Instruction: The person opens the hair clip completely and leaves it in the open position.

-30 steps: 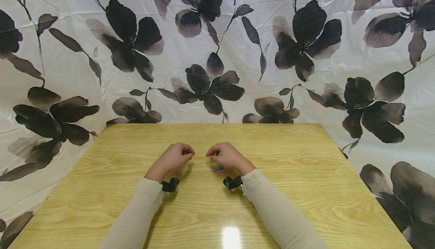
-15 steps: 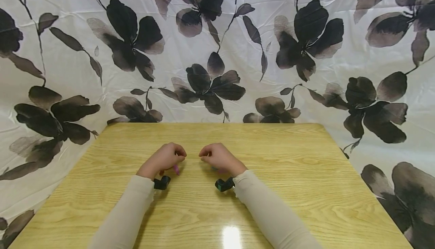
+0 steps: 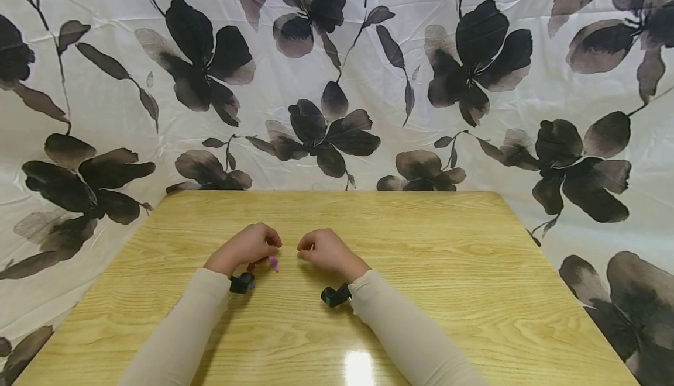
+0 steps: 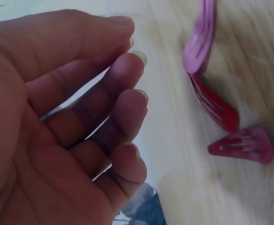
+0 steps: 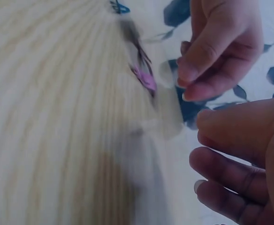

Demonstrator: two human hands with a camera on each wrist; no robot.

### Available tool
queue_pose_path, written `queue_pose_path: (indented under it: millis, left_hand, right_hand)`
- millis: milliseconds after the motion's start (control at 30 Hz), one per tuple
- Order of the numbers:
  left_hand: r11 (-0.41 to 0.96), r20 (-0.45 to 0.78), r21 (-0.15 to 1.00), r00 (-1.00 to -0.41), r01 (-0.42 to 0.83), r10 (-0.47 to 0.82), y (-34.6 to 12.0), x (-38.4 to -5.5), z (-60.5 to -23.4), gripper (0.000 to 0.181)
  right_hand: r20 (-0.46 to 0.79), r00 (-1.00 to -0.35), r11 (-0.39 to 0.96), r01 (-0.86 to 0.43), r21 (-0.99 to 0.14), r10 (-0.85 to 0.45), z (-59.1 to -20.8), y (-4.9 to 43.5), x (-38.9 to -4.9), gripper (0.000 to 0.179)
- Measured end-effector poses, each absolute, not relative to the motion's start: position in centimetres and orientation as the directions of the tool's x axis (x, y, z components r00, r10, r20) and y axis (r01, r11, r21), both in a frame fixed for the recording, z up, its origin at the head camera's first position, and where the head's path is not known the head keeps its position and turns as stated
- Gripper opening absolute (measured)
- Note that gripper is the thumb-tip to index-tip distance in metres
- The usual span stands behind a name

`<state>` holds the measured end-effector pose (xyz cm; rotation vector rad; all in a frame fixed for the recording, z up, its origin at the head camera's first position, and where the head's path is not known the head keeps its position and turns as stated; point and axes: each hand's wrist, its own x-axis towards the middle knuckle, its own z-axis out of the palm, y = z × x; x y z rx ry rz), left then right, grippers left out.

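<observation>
Both hands hover over the wooden table with loosely bent fingers. My left hand [image 3: 253, 244] holds nothing; its thumb and fingertips are drawn near each other in the left wrist view. Beside it on the table lie a pink snap hair clip [image 4: 199, 49], a red hair clip [image 4: 216, 103] and a darker pink hair clip [image 4: 245, 146], almost end to end. My right hand [image 3: 329, 251] is just right of the left one, also with nothing between its fingers. In the right wrist view, a blue hair clip [image 5: 121, 7] shows at the top edge, slightly blurred.
The light wooden table [image 3: 447, 292] reaches back to a white floral cloth [image 3: 395, 82]. Black wrist cameras sit on both wrists, and a light glare [image 3: 358, 368] shines near the front edge.
Both hands have shifted left, the right one also slightly nearer. More of the pink clip by the left hand shows. The blue and pink pieces seen beneath the right hand are out of sight there.
</observation>
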<state>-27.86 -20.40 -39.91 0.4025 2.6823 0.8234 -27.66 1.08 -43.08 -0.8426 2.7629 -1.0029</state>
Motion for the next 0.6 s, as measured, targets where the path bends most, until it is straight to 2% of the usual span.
queue_pose_path:
  millis: [367,600]
  left_hand:
    - [0.814,-0.244,0.553,-0.900,0.176,0.360,-20.7,-27.7,-39.9,0.006]
    - [0.818,-0.243,0.544,-0.898,0.187,0.367,-21.1,-27.7,-40.4,0.005]
  right_hand:
    - [0.112,-0.860,0.670,-0.464,-0.580,-0.498,-43.3,-0.8,-26.8,0.010]
    - [0.126,-0.865,0.693,-0.469,-0.547,-0.485,-43.9,-2.0,-26.5,0.010]
